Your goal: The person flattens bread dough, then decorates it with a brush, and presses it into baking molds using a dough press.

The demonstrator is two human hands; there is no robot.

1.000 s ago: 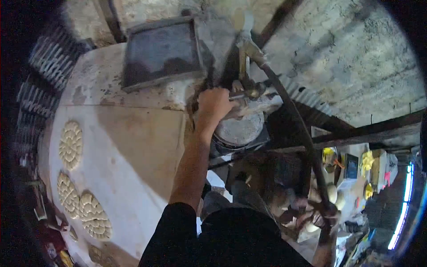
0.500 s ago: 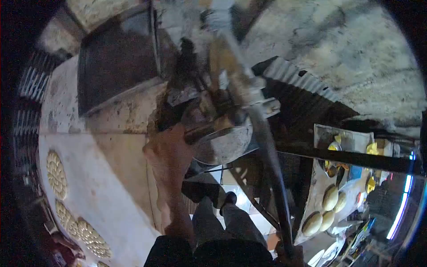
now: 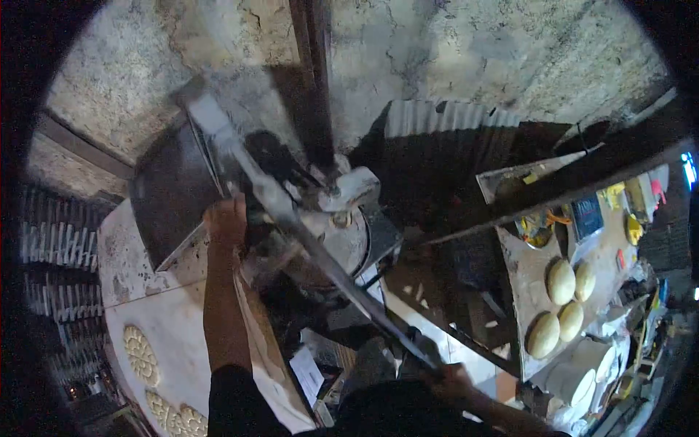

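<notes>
My right hand (image 3: 453, 382) grips the lower end of a long pole (image 3: 342, 280). The pole slants up and left across the view, its flat pale end (image 3: 211, 116) blurred near a dark panel (image 3: 171, 186). My left hand (image 3: 227, 218) is closed beside that panel's lower right edge; what its fingers hold is hidden. Right of this hand, a pale round container (image 3: 338, 251) stands partly behind the pole, with a whitish block-like piece (image 3: 353, 189) above it.
Shaped flat dough pieces (image 3: 140, 355) lie on the pale worktop (image 3: 171, 320) at left. On a side table (image 3: 524, 291) at right are several dough loaves (image 3: 561, 282). A dark beam (image 3: 553, 193) crosses nearby. Corrugated metal (image 3: 444, 120) leans against the wall (image 3: 495, 51).
The pole's far end has swung left towards the dark panel, and my right hand has risen. My left hand has moved left and up to the panel's edge. The view has shifted.
</notes>
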